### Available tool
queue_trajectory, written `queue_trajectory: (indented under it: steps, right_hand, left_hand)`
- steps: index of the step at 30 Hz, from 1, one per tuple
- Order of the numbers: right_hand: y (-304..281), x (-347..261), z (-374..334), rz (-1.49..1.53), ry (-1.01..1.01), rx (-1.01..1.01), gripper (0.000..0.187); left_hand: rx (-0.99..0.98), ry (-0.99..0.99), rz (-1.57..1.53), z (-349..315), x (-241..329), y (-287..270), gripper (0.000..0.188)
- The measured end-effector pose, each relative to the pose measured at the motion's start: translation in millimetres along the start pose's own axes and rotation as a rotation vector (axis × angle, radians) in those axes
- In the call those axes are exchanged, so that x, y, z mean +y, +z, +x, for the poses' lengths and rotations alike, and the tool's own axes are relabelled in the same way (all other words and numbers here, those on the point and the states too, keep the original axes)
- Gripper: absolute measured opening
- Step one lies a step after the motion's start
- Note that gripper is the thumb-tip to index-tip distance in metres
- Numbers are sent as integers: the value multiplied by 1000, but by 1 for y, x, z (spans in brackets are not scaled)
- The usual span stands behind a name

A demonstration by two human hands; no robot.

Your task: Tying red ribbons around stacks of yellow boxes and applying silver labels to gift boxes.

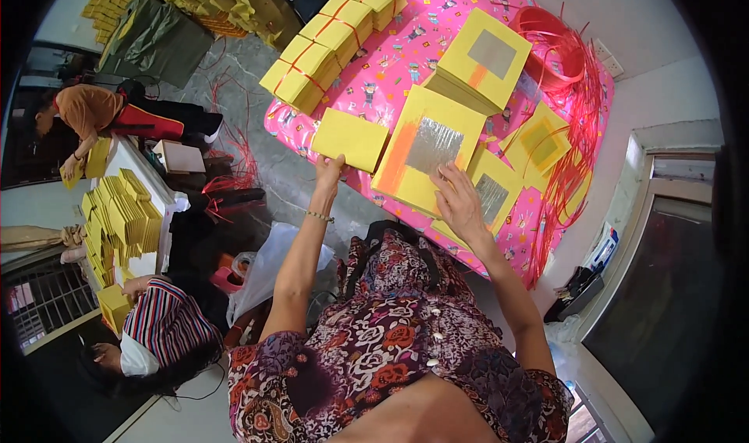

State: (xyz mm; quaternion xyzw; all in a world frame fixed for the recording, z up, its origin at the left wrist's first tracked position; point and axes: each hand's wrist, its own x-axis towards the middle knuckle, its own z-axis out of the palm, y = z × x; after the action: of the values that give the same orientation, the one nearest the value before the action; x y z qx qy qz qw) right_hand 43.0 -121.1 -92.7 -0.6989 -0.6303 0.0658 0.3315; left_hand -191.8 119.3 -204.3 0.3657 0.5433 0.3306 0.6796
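Note:
Between the thumb and fingers of my left hand (329, 171) is the near edge of a plain yellow paper piece (351, 137), lying at the table's near edge. Just right of it stands a thick stack of yellow paper sheets (406, 150), the top one bearing a silver square and an orange stripe. My right hand (460, 201) rests its fingertips on that stack by the silver square, fingers apart and holding nothing. Behind is a second stack with a silver square (473, 72). Loose yellow sheets (499, 181) lie partly under my right hand.
Bundles tied with red strips (331, 33) line the far left of the pink patterned table (374, 92). A red plastic basin (558, 49) and tangled red strips (562, 177) are at right. Two people, one in orange (94, 115), one in stripes (168, 318), handle yellow paper at left.

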Motion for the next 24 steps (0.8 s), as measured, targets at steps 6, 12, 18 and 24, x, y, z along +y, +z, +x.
queue_trajectory:
  steps: [6,12,18,24]
  right_hand:
    - [1,-2,0,-4,8,5,36]
    - [1,0,0,-2,5,9,37]
    - [-3,-1,1,-24,-8,-4,36]
    - [-16,-13,-2,41,-40,-22,43]
  left_hand:
    - [-21,43,180,13,-26,-14,19]
    - [1,16,176,17,-29,-9,14]
    - [73,26,238,26,-28,-8,12]
    - [40,-21,486,35,-21,-9,38]
